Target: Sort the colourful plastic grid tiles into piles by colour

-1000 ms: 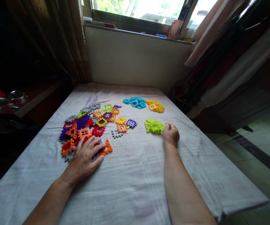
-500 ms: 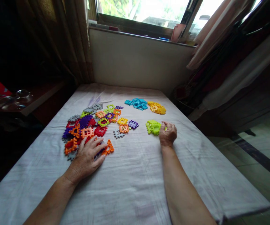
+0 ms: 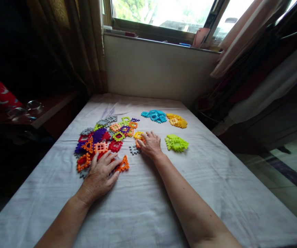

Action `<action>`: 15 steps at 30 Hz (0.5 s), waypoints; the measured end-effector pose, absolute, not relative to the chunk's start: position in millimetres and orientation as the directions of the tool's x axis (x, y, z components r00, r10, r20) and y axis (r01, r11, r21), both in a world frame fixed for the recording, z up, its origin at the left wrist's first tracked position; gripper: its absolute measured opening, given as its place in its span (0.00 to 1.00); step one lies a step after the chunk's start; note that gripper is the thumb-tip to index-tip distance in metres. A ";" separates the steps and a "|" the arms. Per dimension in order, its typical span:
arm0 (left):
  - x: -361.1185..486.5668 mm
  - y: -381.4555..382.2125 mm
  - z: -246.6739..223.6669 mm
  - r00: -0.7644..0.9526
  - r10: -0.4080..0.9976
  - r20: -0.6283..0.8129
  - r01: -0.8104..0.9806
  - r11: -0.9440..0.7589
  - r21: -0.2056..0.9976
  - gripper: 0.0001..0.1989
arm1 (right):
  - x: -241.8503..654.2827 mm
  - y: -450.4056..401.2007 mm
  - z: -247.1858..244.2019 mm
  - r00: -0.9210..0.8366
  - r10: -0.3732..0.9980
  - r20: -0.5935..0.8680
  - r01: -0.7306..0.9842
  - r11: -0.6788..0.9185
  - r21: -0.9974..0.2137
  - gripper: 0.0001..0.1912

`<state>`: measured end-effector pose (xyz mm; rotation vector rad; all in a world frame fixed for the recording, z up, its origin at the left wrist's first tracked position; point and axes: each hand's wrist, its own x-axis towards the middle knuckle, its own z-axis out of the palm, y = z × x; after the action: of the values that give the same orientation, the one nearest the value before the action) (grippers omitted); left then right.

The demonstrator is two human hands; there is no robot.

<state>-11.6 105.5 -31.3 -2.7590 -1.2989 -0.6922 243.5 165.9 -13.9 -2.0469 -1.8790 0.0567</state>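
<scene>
My left hand (image 3: 100,175) lies with spread fingers on the near edge of a mixed heap of plastic interlocking building pieces. Beside its fingertips are a peach window piece (image 3: 101,147) and an orange triangular piece (image 3: 124,164). My right hand (image 3: 151,145) reaches over a few loose pieces right of the heap, fingers apart and bent downward. A yellow piece (image 3: 138,135), partly covered, and a grey piece (image 3: 133,149) show by its fingertips. What lies under its palm is hidden. A lime green pile (image 3: 176,143) sits to the right of this hand.
A blue pile (image 3: 156,116) and a yellow pile (image 3: 178,121) adjoin at the far side of the cloth-covered table (image 3: 143,206). Eyeglasses (image 3: 18,113) rest on a dark side surface at left. A wall and window stand behind; hanging clothes are at right.
My right hand has moved left from the lime green pile to the loose pieces and opened from a closed shape. My left hand stays on the heap. The view has shifted slightly.
</scene>
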 end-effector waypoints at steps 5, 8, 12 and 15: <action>-11.4 105.1 -31.9 0.552 0.731 0.401 0.739 -0.652 0.171 0.20 | 225.5 138.6 -13.2 -0.072 0.971 0.228 0.955 0.133 -0.266 0.18; -11.8 105.6 -35.1 0.540 0.722 0.432 0.742 -0.651 0.160 0.23 | 210.7 117.5 -13.5 -0.154 0.953 0.260 0.938 0.224 -0.264 0.16; -12.1 106.2 -38.5 0.529 0.718 0.452 0.749 -0.646 0.149 0.27 | 198.1 105.7 -17.4 -0.298 0.881 0.368 0.847 0.422 -0.324 0.16; -11.7 106.3 -37.9 0.528 0.736 0.424 0.757 -0.634 0.157 0.27 | 203.7 113.0 -18.0 -0.322 0.826 0.463 0.775 0.511 -0.373 0.16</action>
<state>-11.7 106.3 -37.9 -2.7046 -1.3227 -0.7163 203.7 113.0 -18.0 -1.3014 -2.1447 0.1091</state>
